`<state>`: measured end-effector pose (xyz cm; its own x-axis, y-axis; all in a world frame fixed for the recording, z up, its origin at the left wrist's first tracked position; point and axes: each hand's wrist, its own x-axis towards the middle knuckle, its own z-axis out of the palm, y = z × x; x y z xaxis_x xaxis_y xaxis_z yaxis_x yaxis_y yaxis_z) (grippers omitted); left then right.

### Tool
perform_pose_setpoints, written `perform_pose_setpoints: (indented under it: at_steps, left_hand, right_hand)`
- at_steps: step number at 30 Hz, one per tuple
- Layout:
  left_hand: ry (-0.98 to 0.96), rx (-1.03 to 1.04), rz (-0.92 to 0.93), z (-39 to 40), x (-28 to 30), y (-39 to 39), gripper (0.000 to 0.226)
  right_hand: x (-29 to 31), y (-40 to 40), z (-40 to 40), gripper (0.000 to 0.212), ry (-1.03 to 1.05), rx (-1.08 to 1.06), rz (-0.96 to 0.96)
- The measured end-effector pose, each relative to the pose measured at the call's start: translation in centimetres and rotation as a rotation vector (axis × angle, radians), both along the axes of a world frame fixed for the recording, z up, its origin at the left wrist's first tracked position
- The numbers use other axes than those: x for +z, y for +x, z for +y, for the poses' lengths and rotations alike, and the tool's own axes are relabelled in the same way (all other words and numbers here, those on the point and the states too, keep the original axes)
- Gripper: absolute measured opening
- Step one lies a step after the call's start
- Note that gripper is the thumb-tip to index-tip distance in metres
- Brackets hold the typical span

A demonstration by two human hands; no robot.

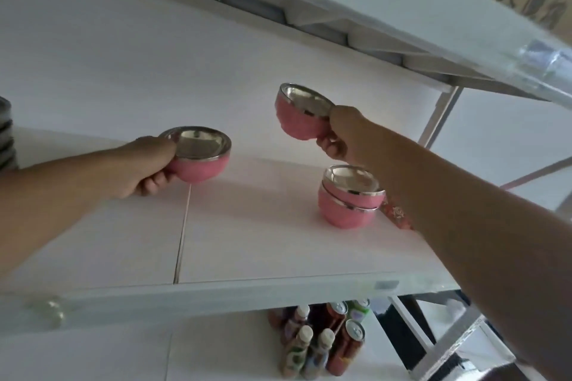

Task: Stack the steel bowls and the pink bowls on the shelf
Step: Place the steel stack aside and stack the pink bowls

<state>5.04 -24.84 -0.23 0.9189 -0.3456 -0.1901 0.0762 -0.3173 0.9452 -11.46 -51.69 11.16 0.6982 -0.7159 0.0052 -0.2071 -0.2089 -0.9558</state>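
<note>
Pink bowls on the go, L to R. Far L edge: grey stack [5, 136], prob. the steel bowls, mostly cut off, can't confirm. Left hand [148, 167] closed round a pink bowl [201, 161], thumb over near rim, fingers curled under base; bowl upright, steel lining up, at or just above the shelf [247, 257], contact w/ surface unclear. Right hand [340, 133] pinches second pink bowl [298, 114] by rim, thumb on top, fingers beneath; held aloft, tilted toward camera. Below and just R of that grip: nested pair [351, 198] standing on shelf, two pink bowls deep. Judgement: rim grip leaves base free so bowl can drop straight into pair; tilt needs levelling first. L bowl likely queued next. Patterned item [397, 213] behind R forearm, unidentifiable. Drinks bottles [318, 346] on lower level.
</note>
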Motion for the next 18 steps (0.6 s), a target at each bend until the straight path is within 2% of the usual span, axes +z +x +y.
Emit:
perform_pose_setpoints:
  at_steps: [5,11,14,18]
  left_hand:
    - [-0.013,-0.019,0.040,-1.5,-0.9,-2.6,0.027]
    - [0.051,0.079,-0.030,-3.8,0.8,-6.2,0.029]
    - [0.070,0.104,-0.057,-5.2,2.2,-8.2,0.028]
    - [0.053,0.122,-0.071,-6.7,3.3,-10.6,0.027]
  right_hand:
    - [1.8,-6.6,-5.8,0.031,-0.197,-0.067,0.207]
    - [-0.9,-10.6,-10.2,0.035,-0.298,-0.016,0.424]
    - [-2.3,-10.6,-11.2,0.039,-0.339,0.013,0.444]
    - [-4.1,-9.6,-12.1,0.048,-0.450,0.020,0.373]
